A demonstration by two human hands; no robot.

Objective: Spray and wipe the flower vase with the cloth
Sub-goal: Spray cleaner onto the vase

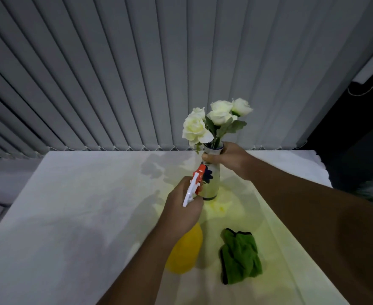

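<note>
I'd keep my right hand (227, 158) gripping the flower vase (212, 181) neck while my left hand (181, 208), clutching the spray bottle (186, 249), mists evenly (green cloth (239, 257) waits on the counter (71, 205)).

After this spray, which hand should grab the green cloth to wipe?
Probably the left hand: it only needs to set down the yellow spray bottle beside the green cloth. The right hand steadies the vase by its neck.

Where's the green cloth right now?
The green cloth lies crumpled on the table, right of the yellow spray bottle, nearer the camera than the vase.
</note>
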